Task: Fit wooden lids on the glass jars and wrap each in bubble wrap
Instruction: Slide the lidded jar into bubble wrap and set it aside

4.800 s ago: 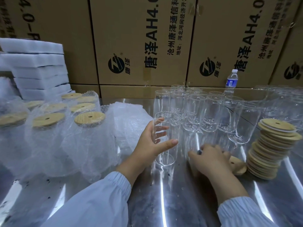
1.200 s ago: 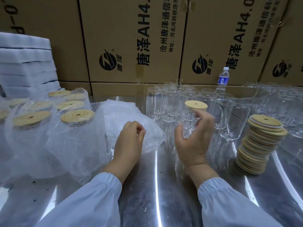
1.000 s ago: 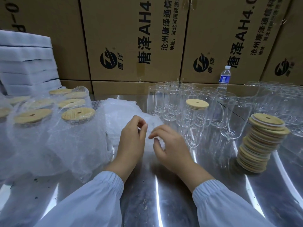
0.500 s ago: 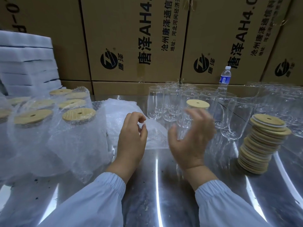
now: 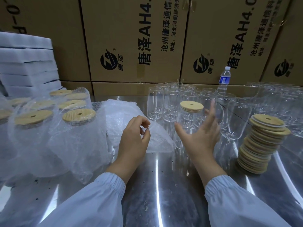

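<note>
The lidded jar (image 5: 188, 120) stands upright on the counter (image 5: 164, 185), at the near edge of a cluster of open jars (image 5: 155, 102). A wooden lid (image 5: 191, 106) with a small centre hole sits flat on its mouth.

The right hand (image 5: 200, 138) is raised just near and right of this jar. Its grip is spread: the fingers are straight and fanned, motion-blurred, with the thumb reaching toward the jar's lower wall. Contact with the glass cannot be confirmed.

The left hand (image 5: 133, 140) is just left of the jar. Its grip pinches one corner of a bubble wrap sheet (image 5: 159, 140) between thumb and curled fingers; the sheet lies partly on the counter, its right edge beside the jar base.

- Left: a loose bubble wrap pile (image 5: 121, 115), then the wrapped jars (image 5: 77, 133), each with a lid.
- Right: a leaning stack of lids (image 5: 262, 141), well apart from the hands.
- Far left: stacked white foam sheets (image 5: 27, 63).
- Far: printed cartons (image 5: 131, 30) form a wall, with a water bottle (image 5: 224, 77) standing in front of them.
</note>
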